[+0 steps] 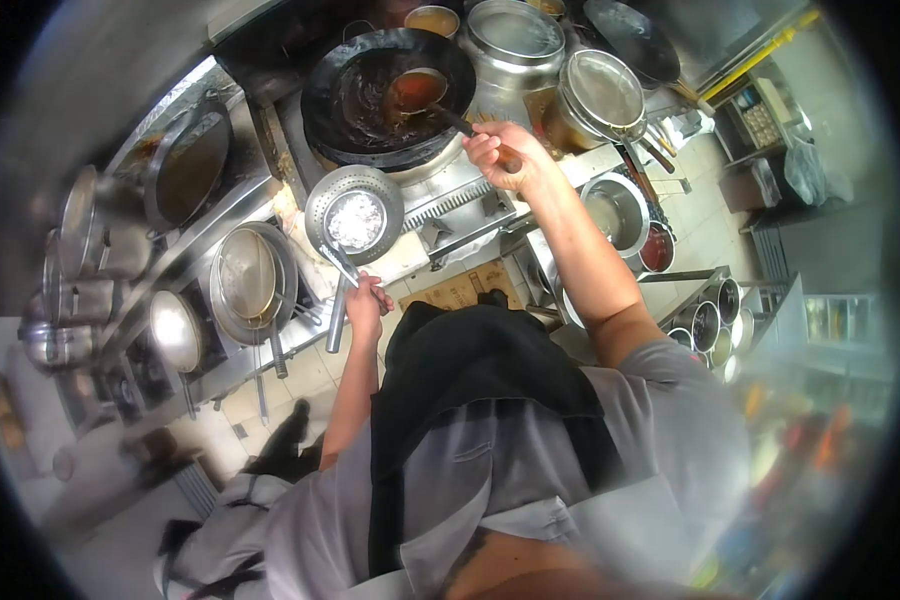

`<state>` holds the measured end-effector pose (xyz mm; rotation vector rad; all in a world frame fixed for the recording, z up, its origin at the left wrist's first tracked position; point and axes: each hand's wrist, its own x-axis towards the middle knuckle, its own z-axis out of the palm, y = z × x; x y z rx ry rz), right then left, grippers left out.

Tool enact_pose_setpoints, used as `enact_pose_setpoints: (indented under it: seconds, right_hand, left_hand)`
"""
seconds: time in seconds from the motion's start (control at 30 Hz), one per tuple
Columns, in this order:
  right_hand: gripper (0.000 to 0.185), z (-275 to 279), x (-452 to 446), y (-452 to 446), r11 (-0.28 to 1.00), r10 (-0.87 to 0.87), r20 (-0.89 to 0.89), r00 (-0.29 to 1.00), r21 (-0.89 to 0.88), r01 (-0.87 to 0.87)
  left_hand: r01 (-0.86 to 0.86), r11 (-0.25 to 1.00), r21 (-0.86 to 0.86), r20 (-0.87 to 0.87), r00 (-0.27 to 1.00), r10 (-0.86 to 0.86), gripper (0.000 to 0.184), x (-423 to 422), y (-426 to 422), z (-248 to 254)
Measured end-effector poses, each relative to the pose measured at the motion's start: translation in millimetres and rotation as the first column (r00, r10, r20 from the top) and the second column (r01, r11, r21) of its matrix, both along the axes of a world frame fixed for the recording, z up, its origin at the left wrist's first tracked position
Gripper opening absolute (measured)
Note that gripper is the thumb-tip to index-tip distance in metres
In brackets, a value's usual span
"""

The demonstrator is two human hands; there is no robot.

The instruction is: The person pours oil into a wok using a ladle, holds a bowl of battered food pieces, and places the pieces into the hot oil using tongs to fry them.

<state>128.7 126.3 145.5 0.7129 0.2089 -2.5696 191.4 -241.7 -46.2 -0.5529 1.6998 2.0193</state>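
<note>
My right hand (507,156) is closed round the wooden handle of a ladle (416,91). The ladle's bowl holds reddish-brown liquid and sits over a black wok (318,110) with dark liquid in it. Lower and to the left, my left hand (369,297) is closed beside the metal handles of a perforated strainer (325,190); its exact grip is partly hidden. White, shiny pieces (357,220) lie in a smaller ladle or bowl inside the strainer. The strainer is next to the wok's lower edge, over the stove front.
Steel pots (515,35) and a sieve over a pot (602,88) stand behind on the right. More strainers (247,272) and a second wok (188,165) are on the left. A pot (615,213) stands right of my right forearm. Another person's dark shoe (288,430) shows lower left.
</note>
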Motion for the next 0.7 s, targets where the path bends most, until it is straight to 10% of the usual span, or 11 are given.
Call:
enact_pose_setpoints:
  seconds: [0.7]
  right_hand:
    - [0.023,50.0,33.9,65.7,0.959,-0.097,-0.063,0.993,-0.275,0.076]
  left_hand:
    - [-0.005,0.998,-0.061,-0.042,0.999,0.003,0.040,7.5,33.5,3.1]
